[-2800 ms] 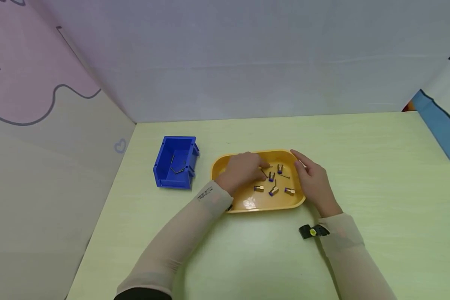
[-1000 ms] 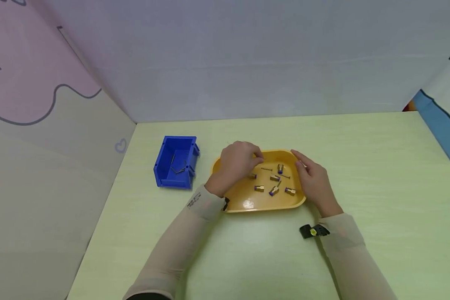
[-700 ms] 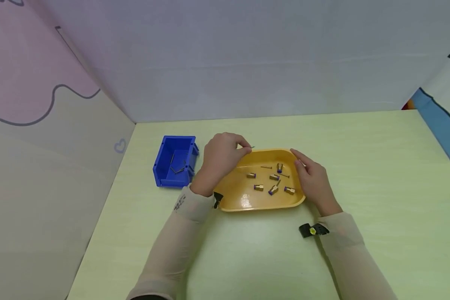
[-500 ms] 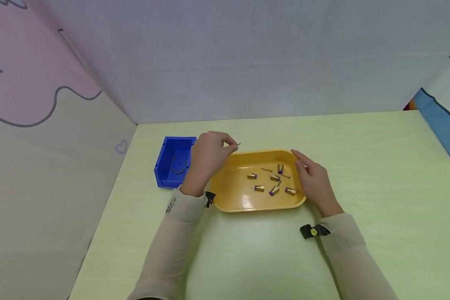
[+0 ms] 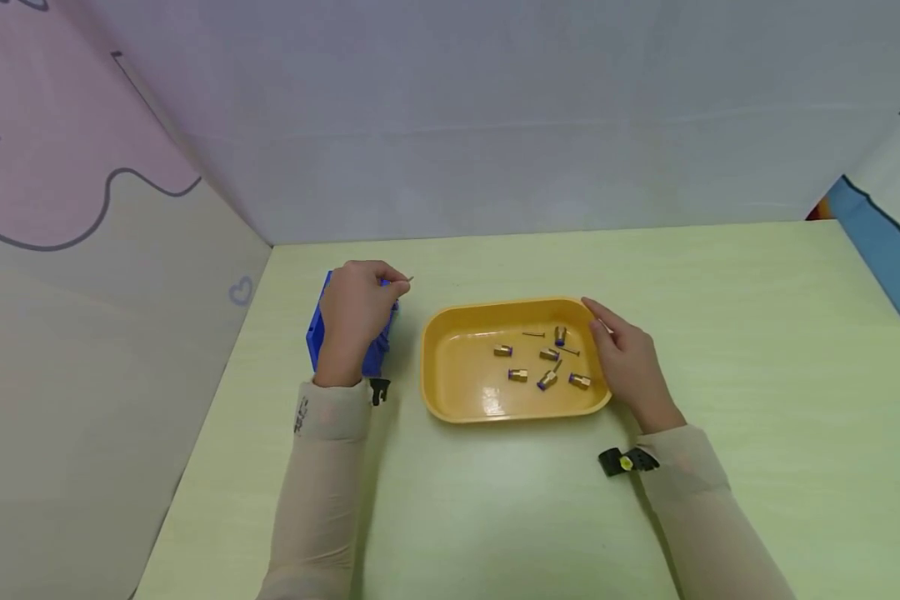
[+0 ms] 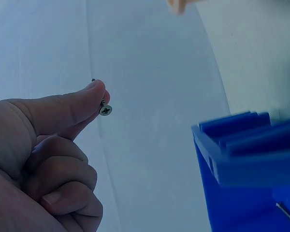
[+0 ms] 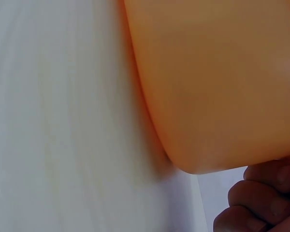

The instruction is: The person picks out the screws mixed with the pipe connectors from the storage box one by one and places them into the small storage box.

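Between thumb and index finger, my left hand (image 5: 354, 315) pinches a small cross-head screw (image 6: 105, 110), raised over the blue bin (image 5: 376, 353). The hand hides most of the bin in the head view; another screw (image 6: 284, 211) shows inside it in the left wrist view. My right hand (image 5: 630, 367) holds the right end of the yellow tray (image 5: 450, 400), thumb at the rim and fingers along the outside. Several brass fittings with blue collars, such as one fitting (image 5: 518, 376), lie in the tray among a few loose screws (image 5: 534, 335).
The tray and bin stand apart on a pale green table (image 5: 495, 508). A grey-white wall (image 5: 510, 117) rises behind the table's back edge, and a printed panel (image 5: 120, 333) stands along the left side. Black straps sit at both wrists.
My left hand has lifted a screw out of the yellow tray and carried it left to over the blue bin. The right hand has stayed on the tray's end.
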Demonstrator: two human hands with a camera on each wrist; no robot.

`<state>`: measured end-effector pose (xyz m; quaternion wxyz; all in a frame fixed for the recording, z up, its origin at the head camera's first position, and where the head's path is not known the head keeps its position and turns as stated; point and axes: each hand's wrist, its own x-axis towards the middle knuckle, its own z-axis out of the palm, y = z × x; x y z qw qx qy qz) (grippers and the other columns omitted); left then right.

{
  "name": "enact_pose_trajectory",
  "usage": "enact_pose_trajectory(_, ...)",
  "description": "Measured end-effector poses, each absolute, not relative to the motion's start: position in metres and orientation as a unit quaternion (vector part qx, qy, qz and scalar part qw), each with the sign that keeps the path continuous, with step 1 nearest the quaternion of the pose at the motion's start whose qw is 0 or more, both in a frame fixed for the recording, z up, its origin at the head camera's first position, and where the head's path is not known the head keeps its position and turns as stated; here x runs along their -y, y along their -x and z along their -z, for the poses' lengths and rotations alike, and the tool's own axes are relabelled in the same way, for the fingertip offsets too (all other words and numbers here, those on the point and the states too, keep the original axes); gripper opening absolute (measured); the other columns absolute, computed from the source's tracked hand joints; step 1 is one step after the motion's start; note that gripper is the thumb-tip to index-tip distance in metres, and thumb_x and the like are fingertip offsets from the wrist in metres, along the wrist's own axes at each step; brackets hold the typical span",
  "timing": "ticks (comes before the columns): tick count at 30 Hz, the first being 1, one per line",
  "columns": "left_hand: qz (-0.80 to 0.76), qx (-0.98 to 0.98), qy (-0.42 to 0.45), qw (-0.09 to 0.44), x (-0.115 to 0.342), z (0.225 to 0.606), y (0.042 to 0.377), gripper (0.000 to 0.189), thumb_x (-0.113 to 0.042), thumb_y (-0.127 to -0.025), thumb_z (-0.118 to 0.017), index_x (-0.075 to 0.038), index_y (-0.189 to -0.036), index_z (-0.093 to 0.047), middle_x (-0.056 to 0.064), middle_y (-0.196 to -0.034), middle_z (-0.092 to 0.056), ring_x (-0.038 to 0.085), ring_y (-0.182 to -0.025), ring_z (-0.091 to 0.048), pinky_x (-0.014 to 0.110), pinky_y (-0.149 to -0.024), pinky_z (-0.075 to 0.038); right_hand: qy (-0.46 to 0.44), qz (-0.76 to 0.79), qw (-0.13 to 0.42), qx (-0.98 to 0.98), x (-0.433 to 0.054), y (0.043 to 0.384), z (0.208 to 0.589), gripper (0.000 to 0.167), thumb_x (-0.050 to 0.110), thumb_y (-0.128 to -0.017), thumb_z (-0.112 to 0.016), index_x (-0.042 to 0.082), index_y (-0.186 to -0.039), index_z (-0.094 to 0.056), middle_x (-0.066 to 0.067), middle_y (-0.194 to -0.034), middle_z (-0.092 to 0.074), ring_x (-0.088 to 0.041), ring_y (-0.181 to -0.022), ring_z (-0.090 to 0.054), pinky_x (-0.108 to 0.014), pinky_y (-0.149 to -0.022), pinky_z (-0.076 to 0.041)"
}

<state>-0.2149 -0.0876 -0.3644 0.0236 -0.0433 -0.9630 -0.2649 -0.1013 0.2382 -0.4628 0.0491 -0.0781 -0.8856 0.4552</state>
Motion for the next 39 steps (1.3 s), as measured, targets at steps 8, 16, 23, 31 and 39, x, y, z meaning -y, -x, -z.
enact_pose_trajectory(8,0.231,0.972,-0.025,0.033,0.115,0.368,0.219,0.015,-0.032,-0.093,-0.071,-0.021,-0.096,-0.080,0.001,-0.093,-0.075,0.022,-0.067,-0.060,0.033,-0.048,-0.039,0.078,-0.458,0.047,0.884,-0.240,0.098,0.461,0.045,0.036,-0.109,-0.038,0.023,-0.151,-0.047,-0.015,-0.108,-0.066,-0.017,-0.060,-0.040,-0.026,-0.059,-0.039)
enact_pose_trajectory(16,0.203,0.977,-0.056,0.022,0.132,0.384,0.224,0.018,-0.033,-0.095,-0.068,-0.020,-0.101,-0.079,0.005,-0.089,-0.074,0.024,-0.060,-0.058,0.035,-0.048,-0.040,0.079,-0.451,0.048,0.888,-0.243,0.097,0.463,0.046,0.036,-0.109,-0.037,0.022,-0.151,-0.046,-0.017,-0.112,-0.065,-0.020,-0.067,-0.045,-0.026,-0.061,-0.040)
enact_pose_trajectory(23,0.186,0.980,-0.078,-0.005,0.141,0.397,0.231,0.019,-0.034,-0.095,-0.068,-0.020,-0.101,-0.079,0.004,-0.101,-0.075,0.028,-0.076,-0.065,0.040,-0.058,-0.046,0.081,-0.454,0.052,0.886,-0.244,0.096,0.463,0.045,0.037,-0.108,-0.038,0.023,-0.150,-0.047,-0.015,-0.093,-0.062,-0.014,-0.058,-0.041,-0.026,-0.055,-0.038)
enact_pose_trajectory(31,0.178,0.979,-0.096,-0.034,0.151,0.409,0.232,0.020,-0.036,-0.096,-0.066,-0.020,-0.101,-0.079,0.006,-0.103,-0.074,0.029,-0.078,-0.065,0.041,-0.058,-0.045,0.087,-0.462,0.047,0.881,-0.243,0.094,0.463,0.045,0.036,-0.108,-0.039,0.022,-0.150,-0.047,-0.017,-0.111,-0.065,-0.018,-0.061,-0.045,-0.025,-0.054,-0.040)
enact_pose_trajectory(39,0.185,0.978,-0.095,-0.022,0.153,0.414,0.233,0.018,-0.034,-0.095,-0.068,-0.021,-0.100,-0.079,0.006,-0.102,-0.074,0.029,-0.078,-0.065,0.041,-0.057,-0.046,0.084,-0.462,0.051,0.881,-0.245,0.094,0.463,0.045,0.036,-0.108,-0.039,0.022,-0.150,-0.047,-0.016,-0.121,-0.064,-0.017,-0.063,-0.045,-0.024,-0.056,-0.040)
